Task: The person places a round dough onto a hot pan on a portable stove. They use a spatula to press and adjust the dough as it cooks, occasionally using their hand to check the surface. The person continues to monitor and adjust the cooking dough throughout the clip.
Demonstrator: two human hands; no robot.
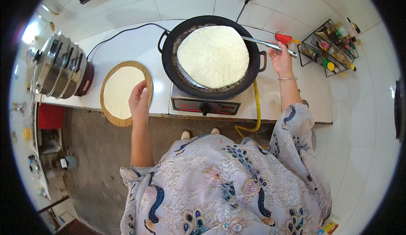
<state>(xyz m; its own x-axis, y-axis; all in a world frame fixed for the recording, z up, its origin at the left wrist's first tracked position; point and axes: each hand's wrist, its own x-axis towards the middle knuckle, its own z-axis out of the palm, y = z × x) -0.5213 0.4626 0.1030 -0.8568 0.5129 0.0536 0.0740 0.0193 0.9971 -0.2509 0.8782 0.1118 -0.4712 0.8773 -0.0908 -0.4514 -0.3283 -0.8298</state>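
A round, pale flatbread point(213, 57) lies in a black two-handled pan point(171, 67) on a gas stove point(186, 103). My right hand point(282, 61), to the right of the pan, is closed around the handle of a long metal spatula point(262, 42). The spatula's front end reaches the flatbread's right edge; its head is hidden there. My left hand point(139, 99) hovers at the right side of a round wooden board point(105, 110). Its fingers are loosely bent with nothing visible in them. A thin, round sheet of dough point(120, 91) covers most of the board.
A stacked metal steamer point(59, 67) stands on the counter at the left. At the back right are a red object point(282, 37) and a black wire rack point(311, 53) with several bottles. A yellow hose point(257, 103) hangs beside the stove over the counter's front edge.
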